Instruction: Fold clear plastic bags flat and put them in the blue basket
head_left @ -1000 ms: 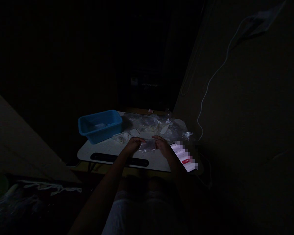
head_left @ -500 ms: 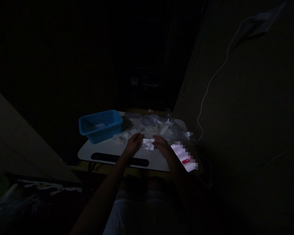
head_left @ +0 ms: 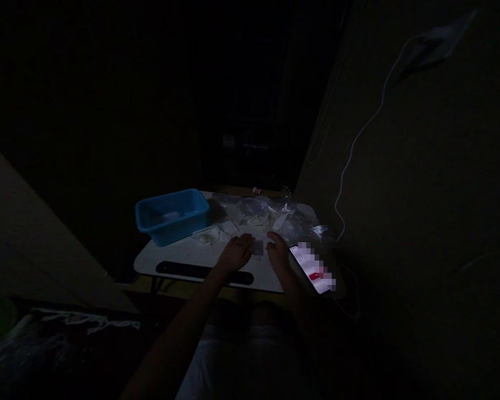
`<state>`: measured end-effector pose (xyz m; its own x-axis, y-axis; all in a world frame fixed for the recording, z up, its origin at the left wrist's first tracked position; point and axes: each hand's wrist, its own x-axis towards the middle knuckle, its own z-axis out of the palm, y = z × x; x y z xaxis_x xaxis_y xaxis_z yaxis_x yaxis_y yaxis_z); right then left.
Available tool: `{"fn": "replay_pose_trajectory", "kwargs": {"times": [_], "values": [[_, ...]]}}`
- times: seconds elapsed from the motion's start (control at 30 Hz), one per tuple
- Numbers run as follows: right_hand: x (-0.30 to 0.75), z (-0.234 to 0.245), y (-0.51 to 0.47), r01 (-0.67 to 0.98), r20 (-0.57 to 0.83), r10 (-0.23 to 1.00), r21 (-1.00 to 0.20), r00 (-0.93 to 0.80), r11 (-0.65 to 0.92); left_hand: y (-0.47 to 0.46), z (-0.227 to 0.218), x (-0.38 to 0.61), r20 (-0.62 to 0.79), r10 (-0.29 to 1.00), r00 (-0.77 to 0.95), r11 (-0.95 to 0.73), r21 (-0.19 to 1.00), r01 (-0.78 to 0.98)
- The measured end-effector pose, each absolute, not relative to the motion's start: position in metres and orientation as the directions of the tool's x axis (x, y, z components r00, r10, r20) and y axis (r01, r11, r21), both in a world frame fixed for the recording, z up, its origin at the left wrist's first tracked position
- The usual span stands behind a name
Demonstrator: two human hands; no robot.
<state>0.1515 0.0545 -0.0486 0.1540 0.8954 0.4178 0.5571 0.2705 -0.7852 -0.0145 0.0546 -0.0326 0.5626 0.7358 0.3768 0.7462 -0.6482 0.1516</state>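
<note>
A left hand and right hand rest on the tabletop, fingers released and open, flanking a clear packet that lies flat between them, gripped by neither. A blue basin sits to the left, clear of the hands, a lit phone lies within easy sight by the right hand, and crumpled plastic heaps behind.

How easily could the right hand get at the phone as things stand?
Probably easily: the right hand rests close beside the phone, and nothing visible lies between them.
</note>
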Motion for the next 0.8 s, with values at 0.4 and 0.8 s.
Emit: {"fn": "replay_pose_trajectory", "kwargs": {"times": [0.4,0.8], "values": [[0.122,-0.027,0.034,0.968,0.302,0.936,-0.11,-0.183,0.225,0.051,-0.029,-0.01,0.241,0.847,0.474,-0.5,0.057,0.864],[0.126,-0.028,0.037,0.967,0.243,0.957,-0.159,-0.159,0.201,0.049,-0.029,-0.009,0.252,0.905,0.341,-0.373,0.089,0.923]]}}
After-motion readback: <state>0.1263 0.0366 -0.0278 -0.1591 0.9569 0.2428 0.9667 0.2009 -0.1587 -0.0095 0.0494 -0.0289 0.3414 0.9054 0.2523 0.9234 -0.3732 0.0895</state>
